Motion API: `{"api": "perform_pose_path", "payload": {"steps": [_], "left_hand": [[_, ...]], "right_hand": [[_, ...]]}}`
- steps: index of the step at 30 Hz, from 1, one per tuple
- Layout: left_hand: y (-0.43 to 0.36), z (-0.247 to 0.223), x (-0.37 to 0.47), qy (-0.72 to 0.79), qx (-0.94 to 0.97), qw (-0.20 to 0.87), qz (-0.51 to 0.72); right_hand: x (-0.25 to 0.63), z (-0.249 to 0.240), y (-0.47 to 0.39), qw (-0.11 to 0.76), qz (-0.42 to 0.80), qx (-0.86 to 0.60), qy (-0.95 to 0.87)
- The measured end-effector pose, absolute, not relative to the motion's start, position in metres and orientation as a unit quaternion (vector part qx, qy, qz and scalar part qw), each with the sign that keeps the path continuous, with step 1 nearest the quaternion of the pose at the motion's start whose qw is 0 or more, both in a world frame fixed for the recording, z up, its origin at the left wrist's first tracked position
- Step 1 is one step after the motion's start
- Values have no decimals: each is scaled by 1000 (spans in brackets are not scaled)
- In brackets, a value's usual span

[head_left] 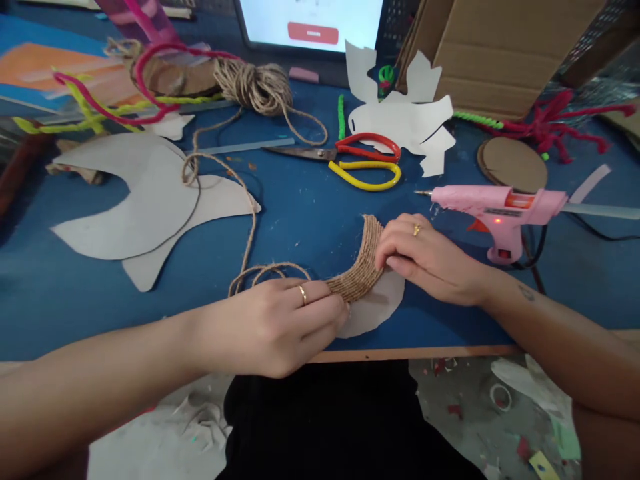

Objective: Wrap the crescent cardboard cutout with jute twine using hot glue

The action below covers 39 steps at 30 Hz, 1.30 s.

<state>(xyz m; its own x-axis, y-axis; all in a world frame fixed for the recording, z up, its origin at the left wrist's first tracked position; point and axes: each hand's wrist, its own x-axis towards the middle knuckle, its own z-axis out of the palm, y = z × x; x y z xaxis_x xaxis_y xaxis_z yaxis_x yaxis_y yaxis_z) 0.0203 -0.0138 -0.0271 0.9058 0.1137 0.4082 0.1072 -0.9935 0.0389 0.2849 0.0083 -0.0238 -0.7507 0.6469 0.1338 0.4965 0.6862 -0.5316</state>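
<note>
While both hands work at the near edge of the blue tabletop [310, 220], the scene reads so:

Cutout: a curved cardboard piece [373, 303], its upper arc tightly wound in brown twine [361, 263], ribbed and coarse; the lower tip is bare grey card.
Left hand [280, 323]: fingers bunched, pinching the wrapped end where loose twine loops away; ring on one finger.
Right hand [425, 257]: fingers pressed flat together on the wound arc, covering part of it.
Twine ball [255, 87]: a fuzzy tangle at the far side, one strand trailing to the cutout.
Glue gun [495, 210]: pink plastic, lying just right of the right hand.
Scissors [350, 160]: red and yellow handles, closed.
Hidden: the cutout's full outline, under both hands.
</note>
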Motion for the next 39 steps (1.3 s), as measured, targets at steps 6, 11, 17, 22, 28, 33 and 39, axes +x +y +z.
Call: {"api": "perform_pose_path", "payload": {"steps": [6, 11, 17, 22, 28, 33, 39], "left_hand": [[-12, -32, 21, 51, 973, 2, 223], [-9, -24, 28, 47, 979, 2, 200], [-1, -20, 46, 66, 980, -51, 180], [5, -21, 62, 104, 976, -58, 185], [2, -20, 57, 149, 963, 19, 223], [-10, -13, 42, 183, 963, 60, 190], [-9, 3, 41, 202, 957, 95, 184]], "right_hand": [[285, -12, 0, 306, 188, -334, -872], [287, -8, -3, 318, 193, -346, -861], [293, -15, -2, 247, 116, -238, -932], [300, -17, -1, 173, 35, -210, -962], [304, -13, 1, 137, -25, -194, -971], [306, -12, 1, 118, -47, -201, -971], [307, -13, 2, 113, -21, -218, -969]]}}
